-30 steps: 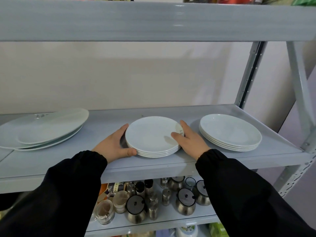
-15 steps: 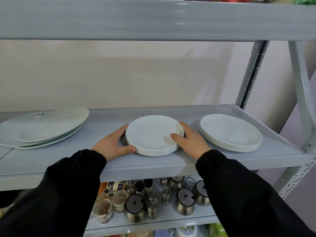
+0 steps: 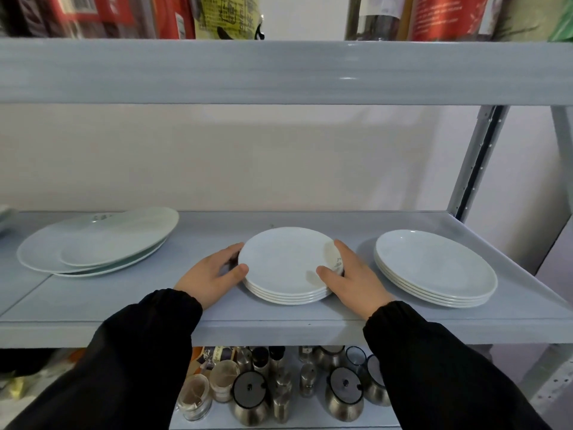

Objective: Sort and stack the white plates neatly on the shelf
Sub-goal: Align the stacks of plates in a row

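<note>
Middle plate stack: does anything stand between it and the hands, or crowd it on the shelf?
Nothing visible does. The left hand and right hand grip the middle plate stack directly at opposite rims. Bare shelf separates it from the right plate stack and the left plate pile.

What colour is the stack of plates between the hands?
White. The stack of plates shows best in the head view, the only one.

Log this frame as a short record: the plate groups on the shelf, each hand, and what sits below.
middle stack: small white plates, squared up, near the shelf front edge
left hand: holds the stack's left rim, thumb in front
right hand: holds its right rim, thumb on top
right stack: aligned, untouched
left pile: larger plates, overlapping unevenly
below: steel pots with dark lids
</note>
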`<state>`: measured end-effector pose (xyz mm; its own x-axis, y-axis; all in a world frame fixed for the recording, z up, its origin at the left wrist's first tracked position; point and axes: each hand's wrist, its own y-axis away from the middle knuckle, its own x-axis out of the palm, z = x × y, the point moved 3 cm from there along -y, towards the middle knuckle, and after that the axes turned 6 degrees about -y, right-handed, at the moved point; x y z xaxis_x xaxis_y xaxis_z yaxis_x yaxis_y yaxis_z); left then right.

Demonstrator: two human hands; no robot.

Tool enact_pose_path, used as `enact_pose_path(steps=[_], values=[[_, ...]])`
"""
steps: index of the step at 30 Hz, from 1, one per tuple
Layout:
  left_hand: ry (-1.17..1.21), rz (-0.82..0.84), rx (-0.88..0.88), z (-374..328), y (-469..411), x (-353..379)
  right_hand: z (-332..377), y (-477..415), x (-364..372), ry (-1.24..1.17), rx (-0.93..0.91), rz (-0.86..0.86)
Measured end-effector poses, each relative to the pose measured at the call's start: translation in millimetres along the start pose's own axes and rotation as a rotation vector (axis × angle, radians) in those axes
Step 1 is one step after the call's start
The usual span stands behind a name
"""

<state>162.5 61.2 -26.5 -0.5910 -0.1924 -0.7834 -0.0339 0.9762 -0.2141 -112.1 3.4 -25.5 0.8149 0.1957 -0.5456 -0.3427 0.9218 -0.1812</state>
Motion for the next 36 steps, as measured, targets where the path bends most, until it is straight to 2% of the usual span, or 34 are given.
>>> enact_pose_path(steps=[5, 10, 16, 22, 29, 36], values=[[-0.049, -0.073, -0.065, 2.4, 8.0, -1.6, -0.2, 0.2, -1.0, 0.005, -0.066, 0.004], [-0.218, -0.170, -0.124, -2.6, 31.7, -10.2, -0.5, -3.2, -0.5, 0.169, -0.084, 0.070], [-0.266, -0.305, -0.169, 4.0, 71.3, -49.0, 47.2, -6.5, 13.1, 0.291, -0.234, 0.058], [-0.237, -0.400, -0.198, 44.2, 109.7, -100.0, 95.5, -1.3, 68.0, 0.276, -0.309, 0.118], [-0.063, -0.451, -0.223, 121.5, 161.1, -179.5, 157.3, 0.1, 156.9, 0.310, -0.293, 0.162], [-0.033, -0.432, -0.255, 191.4, 189.9, -230.2, 206.9, 4.0, 227.6, 0.311, -0.291, 0.169]])
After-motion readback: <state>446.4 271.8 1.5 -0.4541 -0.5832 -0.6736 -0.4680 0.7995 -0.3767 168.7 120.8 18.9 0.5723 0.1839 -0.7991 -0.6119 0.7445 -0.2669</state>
